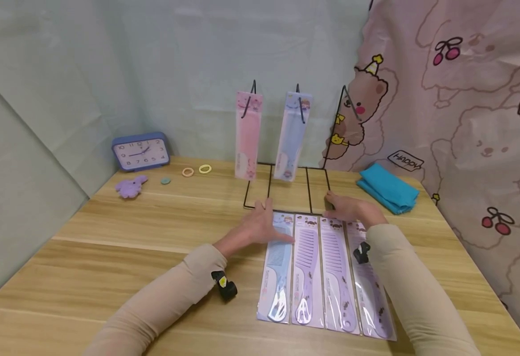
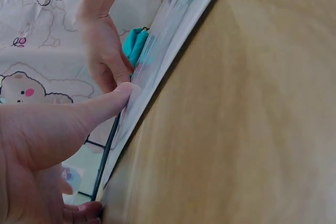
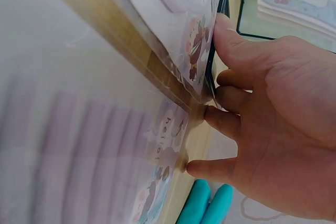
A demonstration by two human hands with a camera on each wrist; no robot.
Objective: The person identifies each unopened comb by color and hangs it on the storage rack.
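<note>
Bare hands (image 1: 256,226); beige sleeves (image 1: 166,291); black wrist cameras (image 1: 228,290) with yellow marks (image 1: 222,282).

At the back left, a clock (image 1: 141,152) is being backed by a pale curtain (image 1: 188,74). A toy (image 1: 129,188), a green disc (image 1: 165,181), an orange ring (image 1: 188,176) and a yellow ring (image 1: 205,172) are being supported nearby by the table (image 1: 86,267). At the right, a folded cloth (image 1: 388,188) is being flanked by a printed curtain (image 1: 464,138).

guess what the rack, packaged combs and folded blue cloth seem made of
The rack: probably metal wire, coated black, judging by its thin, bent bars. The packaged combs: likely smooth plastic, from their even pastel colour and regular teeth, under clear film that throws bright glare. The blue cloth: fabric, seemingly matte, from its soft creases; fibre unclear.
</note>
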